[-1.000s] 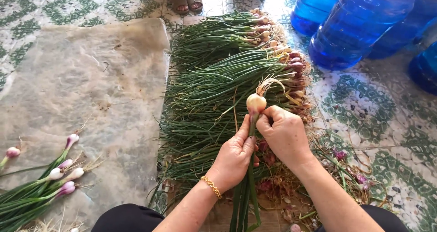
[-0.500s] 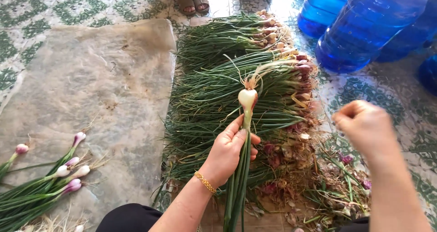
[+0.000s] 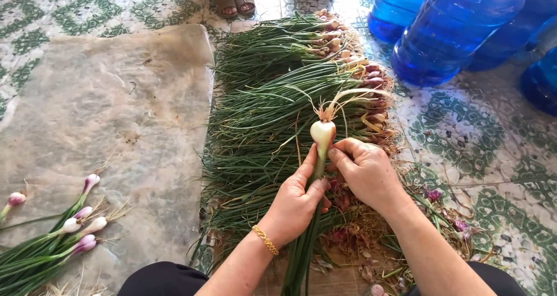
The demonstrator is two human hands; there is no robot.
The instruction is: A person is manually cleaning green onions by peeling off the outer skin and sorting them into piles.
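Grip stalk firmly in left hand, pinch loose skin at bulb with right hand, peel toward stalk.

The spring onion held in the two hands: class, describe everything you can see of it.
The spring onion has a pale, whitish bulb with a tuft of thin, straw-coloured roots fanning upward from its top end. Long green leaves run down from the bulb toward the person's lap. It is held roughly upright, bulb up, above the heap of green onions on the floor. The left hand wraps the stalk below the bulb; the right hand pinches at the bulb's side. The skin looks smooth and clean.
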